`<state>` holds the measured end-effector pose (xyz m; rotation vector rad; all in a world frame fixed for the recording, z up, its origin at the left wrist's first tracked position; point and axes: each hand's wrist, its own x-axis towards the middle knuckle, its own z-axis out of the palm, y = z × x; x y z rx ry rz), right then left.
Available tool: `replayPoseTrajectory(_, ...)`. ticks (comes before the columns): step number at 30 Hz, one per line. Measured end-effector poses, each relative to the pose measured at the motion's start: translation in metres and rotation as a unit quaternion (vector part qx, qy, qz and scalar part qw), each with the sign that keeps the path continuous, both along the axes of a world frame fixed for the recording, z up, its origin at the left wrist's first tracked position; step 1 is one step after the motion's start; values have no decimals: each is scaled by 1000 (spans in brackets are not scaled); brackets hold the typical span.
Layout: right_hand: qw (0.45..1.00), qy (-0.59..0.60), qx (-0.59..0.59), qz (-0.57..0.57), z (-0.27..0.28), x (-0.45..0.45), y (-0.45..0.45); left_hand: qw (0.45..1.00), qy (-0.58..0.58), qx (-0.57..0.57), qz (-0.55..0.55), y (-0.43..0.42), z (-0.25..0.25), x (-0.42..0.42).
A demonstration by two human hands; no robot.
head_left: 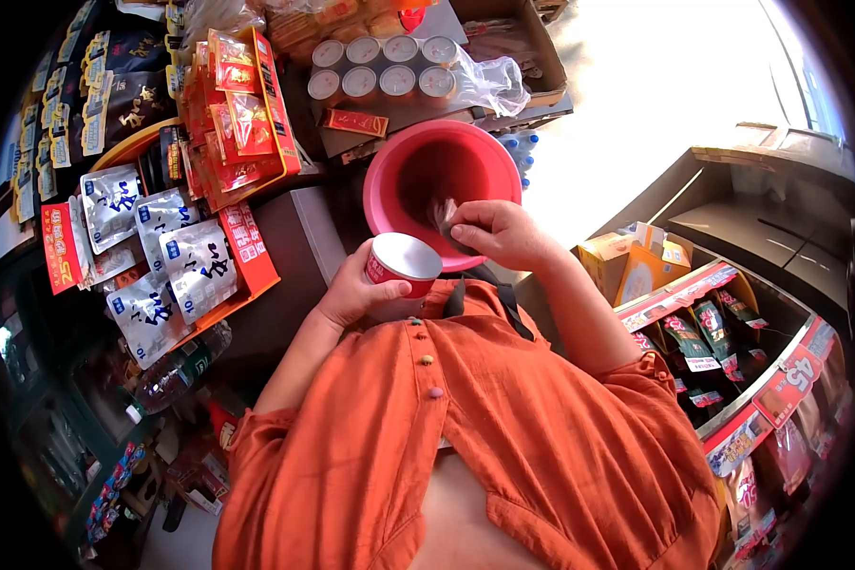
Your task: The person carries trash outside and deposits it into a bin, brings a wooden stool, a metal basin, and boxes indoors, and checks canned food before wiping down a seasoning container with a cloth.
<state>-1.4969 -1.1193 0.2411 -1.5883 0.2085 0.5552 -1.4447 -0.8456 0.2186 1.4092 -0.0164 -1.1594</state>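
Note:
My left hand (356, 290) is wrapped round a red and white paper cup (406, 258), tilted with its white inside facing up. The cup is close to the near rim of a pink bucket (382, 195). Over the bucket's near right side, my right hand (503, 235) pinches a small crumpled greyish piece (442, 215), perhaps thin plastic film; its kind is unclear. That piece hangs inside the bucket's mouth. The bottom of the bucket lies in shadow, so its contents cannot be made out.
Several cans (380, 68) stand beyond the bucket, beside a clear plastic bag (494, 85). Red packets (242, 109) and silver pouches (199, 266) fill display boxes on the left. A display box (769, 399) with dark packets is at right, near open cardboard boxes (746, 237).

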Motion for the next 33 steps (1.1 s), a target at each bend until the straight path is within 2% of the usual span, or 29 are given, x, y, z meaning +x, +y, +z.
replayPoseTrajectory(4, 994, -83, 48, -58, -4, -12, 25, 998, -24, 37, -46, -17, 0, 8)
replayPoseTrajectory(7, 987, -145, -9, -62, -15, -17, 44, 996, -21, 35, -85, -28, 2, 10)
replayPoseTrajectory(11, 993, -76, -28, -87, -44, -13, 47, 986, -43, 45, -153, -35, -2, 4)
replayPoseTrajectory(13, 994, -58, -31, -89, -77, -7, 43, 996, -11, 17, -87, -37, -3, 0)
replayPoseTrajectory(15, 992, 75, -96, -39, -93, 8, 29, 999, 3, -11, -42, -35, -3, 3)
replayPoseTrajectory(17, 977, 20, -207, -48, -137, 14, 20, 996, 85, -20, 14, -22, -16, 9)
replayPoseTrajectory(19, 971, 25, -236, -7, -136, 20, 7, 978, 190, -49, 66, -18, -15, 8)
replayPoseTrajectory(21, 931, -7, -363, 34, -138, 11, 6, 964, 232, -57, 118, -10, -25, 8)
replayPoseTrajectory(22, 932, -12, -361, 36, -134, 10, 6, 964, 228, -56, 122, -12, -20, 9)
replayPoseTrajectory(24, 935, -121, -329, -53, -126, 8, 7, 959, 226, -93, 143, -18, -10, 6)
replayPoseTrajectory(25, 935, -123, -328, -48, -115, 8, 9, 959, 225, -94, 148, -19, -8, 5)
replayPoseTrajectory(27, 969, -88, -216, -85, -86, 6, 12, 950, 248, -117, 150, -20, -5, 3)
replayPoseTrajectory(28, 991, -21, -71, -113, -75, 5, 12, 950, 245, -119, 152, -21, -4, 2)
replayPoseTrajectory(29, 991, -25, -70, -110, -75, 5, 12, 942, 266, -114, 169, -20, -3, 0)
replayPoseTrajectory(31, 987, -56, -99, -117, -79, 2, 14, 935, 282, -107, 187, -19, 2, -3)
replayPoseTrajectory(32, 878, -167, -443, -70, -80, -6, 19, 929, 299, -136, 173, -20, 7, -4)
replayPoseTrajectory(33, 882, -210, -402, -130, -84, -5, 17, 921, 317, -163, 156, -20, 13, -6)
